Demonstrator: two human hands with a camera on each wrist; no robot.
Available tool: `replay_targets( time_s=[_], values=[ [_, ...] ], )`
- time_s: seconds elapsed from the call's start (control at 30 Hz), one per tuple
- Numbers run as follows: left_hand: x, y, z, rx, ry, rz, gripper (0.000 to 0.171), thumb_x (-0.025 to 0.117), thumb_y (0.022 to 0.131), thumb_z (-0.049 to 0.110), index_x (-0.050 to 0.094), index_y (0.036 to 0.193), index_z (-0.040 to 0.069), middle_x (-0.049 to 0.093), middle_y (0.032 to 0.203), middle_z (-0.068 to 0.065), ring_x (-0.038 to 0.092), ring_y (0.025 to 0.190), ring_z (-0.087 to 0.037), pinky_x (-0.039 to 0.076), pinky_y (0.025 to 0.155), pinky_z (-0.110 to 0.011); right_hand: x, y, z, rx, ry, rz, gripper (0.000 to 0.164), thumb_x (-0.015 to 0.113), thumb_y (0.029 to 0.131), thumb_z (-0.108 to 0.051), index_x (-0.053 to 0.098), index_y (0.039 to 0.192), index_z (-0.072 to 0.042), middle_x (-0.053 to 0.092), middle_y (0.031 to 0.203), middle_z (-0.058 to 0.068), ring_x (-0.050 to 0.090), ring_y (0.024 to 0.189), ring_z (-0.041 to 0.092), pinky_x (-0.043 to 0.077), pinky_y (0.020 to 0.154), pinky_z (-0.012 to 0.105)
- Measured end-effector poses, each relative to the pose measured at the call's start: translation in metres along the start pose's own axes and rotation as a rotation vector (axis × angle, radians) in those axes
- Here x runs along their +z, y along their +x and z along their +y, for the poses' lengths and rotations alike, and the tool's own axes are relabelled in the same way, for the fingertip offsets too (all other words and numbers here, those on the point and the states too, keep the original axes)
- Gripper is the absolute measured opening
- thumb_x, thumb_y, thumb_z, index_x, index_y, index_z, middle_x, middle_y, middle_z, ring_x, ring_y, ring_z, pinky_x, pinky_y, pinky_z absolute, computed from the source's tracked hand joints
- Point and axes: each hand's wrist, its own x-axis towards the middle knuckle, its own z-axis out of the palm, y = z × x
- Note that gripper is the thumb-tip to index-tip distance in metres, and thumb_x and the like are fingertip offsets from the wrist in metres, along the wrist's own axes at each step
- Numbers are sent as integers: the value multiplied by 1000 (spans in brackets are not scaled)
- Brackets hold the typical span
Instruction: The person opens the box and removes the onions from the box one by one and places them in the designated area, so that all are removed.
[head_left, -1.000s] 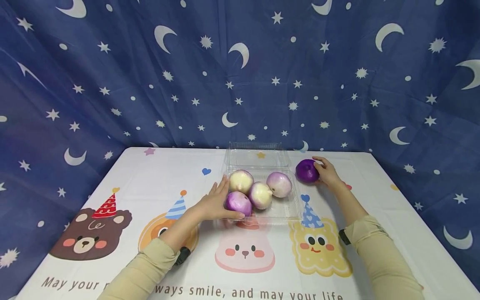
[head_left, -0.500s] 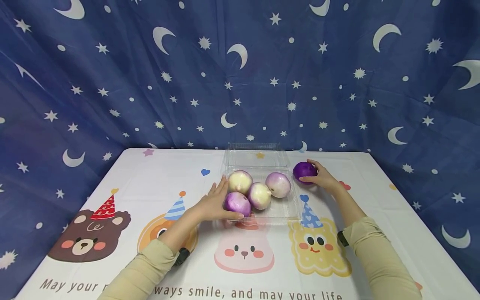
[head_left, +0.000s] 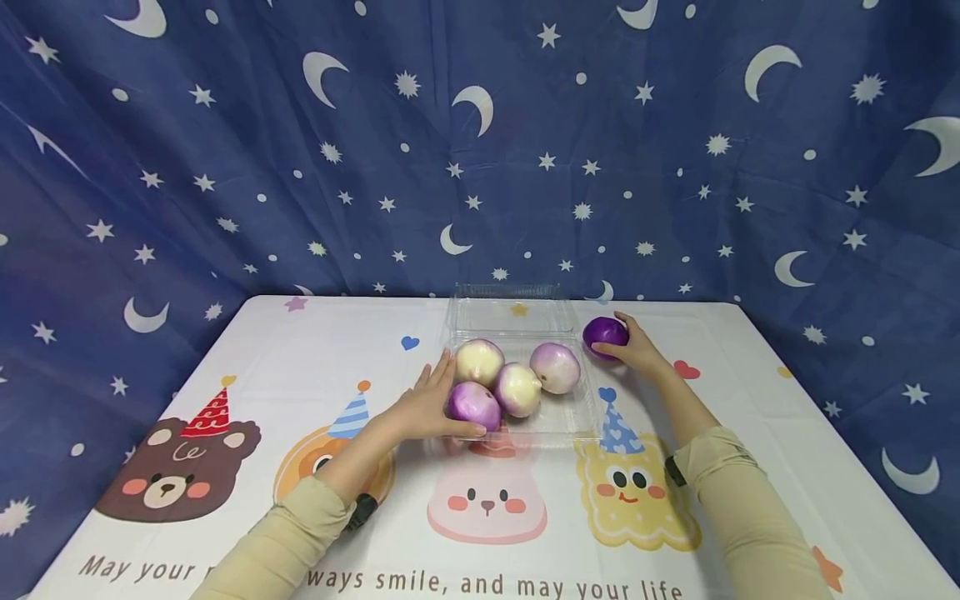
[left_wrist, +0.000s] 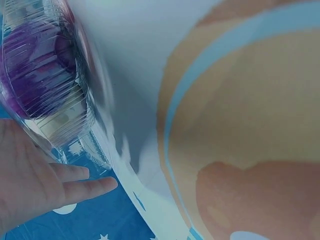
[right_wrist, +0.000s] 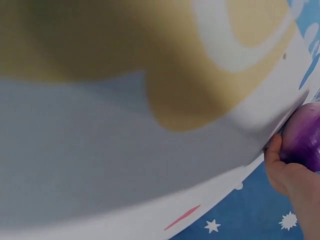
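A clear plastic container (head_left: 566,422) stands on the table with its lid (head_left: 512,315) folded back. Several round white-and-purple onions (head_left: 518,390) lie inside, toward its left and back. My left hand (head_left: 420,410) rests against the container's left front corner, fingers straight along the side and thumb at the front edge; in the left wrist view its fingers (left_wrist: 82,189) are spread beside the clear ribbed wall. To the right of the container, my right hand (head_left: 642,348) grips a deep purple onion (head_left: 602,336) between thumb and fingers. The right wrist view shows this onion (right_wrist: 306,137) at its right edge.
The white tablecloth (head_left: 757,392) carries printed cartoon animals and lettering. A blue curtain (head_left: 525,142) with moons and stars hangs right behind the table's back edge. Dark bands with small devices (head_left: 362,510) sit at the wrists.
My right hand has closed its thumb round the front of the purple onion and moved it slightly left, toward the container. My left hand stays at the container's corner.
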Motion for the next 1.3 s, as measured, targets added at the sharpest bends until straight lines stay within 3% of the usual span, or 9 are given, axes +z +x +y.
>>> replay_targets(
  time_s=[0.37, 0.67, 0.97, 1.3],
  values=[
    [0, -1, 2, 2, -9, 10, 126, 68, 68, 69, -4, 151, 6, -13, 159, -7, -2, 145, -42, 18, 105, -71, -2, -11, -1, 3, 11, 1, 95, 67, 85, -18, 1, 149, 3, 14, 149, 37, 21, 137, 49, 23, 113, 55],
    [-1, -2, 3, 1, 5, 6, 126, 69, 69, 67, -4, 151, 5, -13, 159, -9, -1, 144, -44, 20, 104, -72, -1, -20, -4, -32, -35, 141, 77, 59, 91, -25, 15, 148, 2, 20, 147, 37, 28, 131, 55, 27, 109, 59],
    [-2, -4, 4, 13, -15, 2, 126, 69, 70, 66, -5, 151, 5, -13, 158, -10, -2, 143, -45, 21, 104, -71, 4, -32, -19, -96, -34, 266, 64, 60, 91, -23, 30, 143, 1, 33, 143, 33, 41, 122, 48, 36, 104, 56],
    [-2, -3, 3, 19, -14, 2, 126, 69, 70, 67, -4, 151, 3, -12, 158, -11, -1, 143, -46, 21, 103, -72, 17, -47, -41, -142, 45, 273, 55, 63, 91, -16, 39, 137, 1, 45, 133, 29, 51, 119, 43, 42, 102, 48]
  ],
)
